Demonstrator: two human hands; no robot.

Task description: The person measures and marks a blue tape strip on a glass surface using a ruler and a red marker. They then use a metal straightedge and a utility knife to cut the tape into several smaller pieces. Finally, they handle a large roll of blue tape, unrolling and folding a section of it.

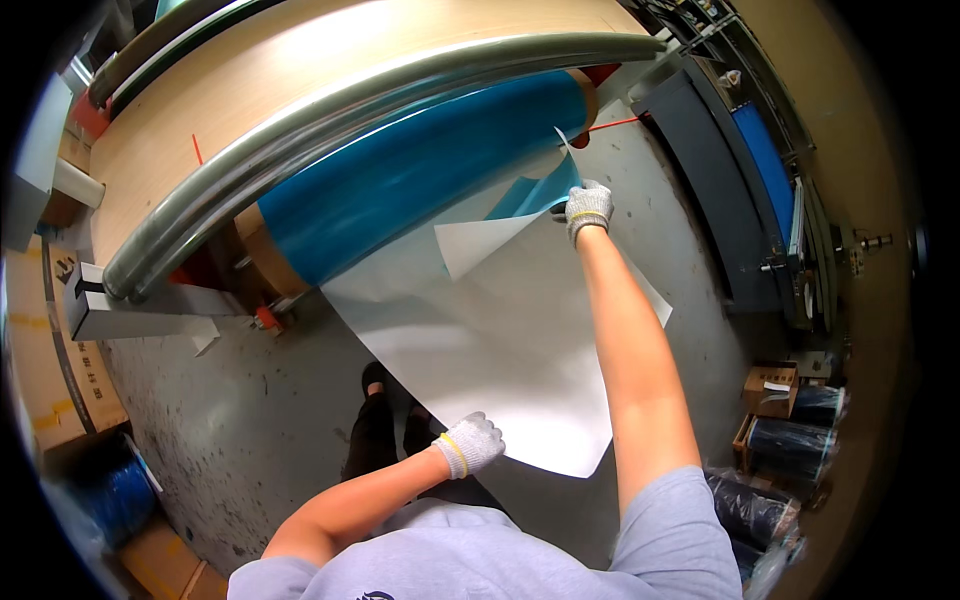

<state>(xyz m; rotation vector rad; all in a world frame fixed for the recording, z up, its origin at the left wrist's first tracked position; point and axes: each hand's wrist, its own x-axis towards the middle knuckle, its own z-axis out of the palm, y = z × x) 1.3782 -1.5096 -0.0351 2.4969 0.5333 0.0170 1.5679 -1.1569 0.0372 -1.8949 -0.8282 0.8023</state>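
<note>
A large sheet, white on its upper face (500,350), hangs from a big blue roll (430,170) on a cardboard core and spreads down in front of me. My left hand (470,445), in a grey knit glove, is closed at the sheet's near edge; its fingertips are hidden. Farther off to the right, my right hand (588,208), gloved alike, pinches a folded-up part of the film (545,195). That part shows blue on one side and white on the other, with a pointed corner standing up above the hand.
Metal roller bars (400,65) run above the blue roll, beside a wooden tabletop (300,50). A dark grey cabinet (690,170) stands at the right. Wrapped dark rolls (790,445) and a cardboard box (770,388) lie lower right. Cartons (60,340) line the left, over a grey floor (230,410).
</note>
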